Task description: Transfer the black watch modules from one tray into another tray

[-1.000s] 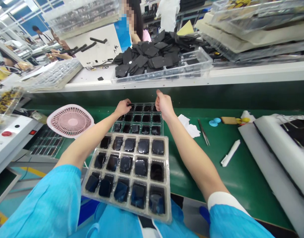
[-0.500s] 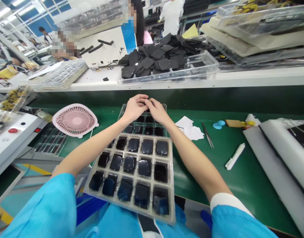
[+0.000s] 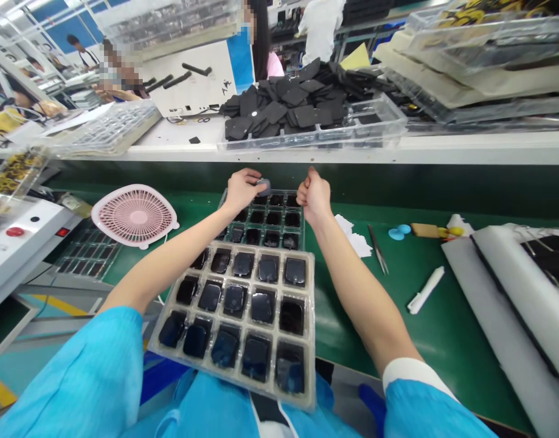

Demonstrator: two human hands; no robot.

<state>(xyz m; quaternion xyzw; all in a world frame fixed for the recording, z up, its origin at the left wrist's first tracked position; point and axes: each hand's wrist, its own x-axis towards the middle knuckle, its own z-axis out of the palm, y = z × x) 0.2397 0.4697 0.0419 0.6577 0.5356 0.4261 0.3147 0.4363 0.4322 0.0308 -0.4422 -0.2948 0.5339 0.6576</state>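
My left hand (image 3: 241, 191) pinches a small dark rounded-square part (image 3: 264, 187), much like a watch screen, above the far clear tray (image 3: 303, 226). Apart from it, my right hand (image 3: 316, 196) is raised at the tray's far right corner. Its fingers are curled and pressed together; whatever may be between them is hidden or too small to name. The far tray has dark pieces or dark pockets in rows. Closer to my body, a beige-edged tray (image 3: 311, 304) slopes down toward me, with glossy dark square parts in its compartments.
On the green bench (image 3: 352, 316) lie a pink fan (image 3: 137, 216), crumpled white paper (image 3: 359, 243), tweezers (image 3: 378, 250) and a white rolled item (image 3: 426, 291). Black square pads (image 3: 288, 100) heap up on the shelf (image 3: 197, 152). Foam slabs (image 3: 493, 304) stand at right.
My hands, together over the far tray before, have come apart. My right hand has moved right and up; the dark part now shows in my left hand.
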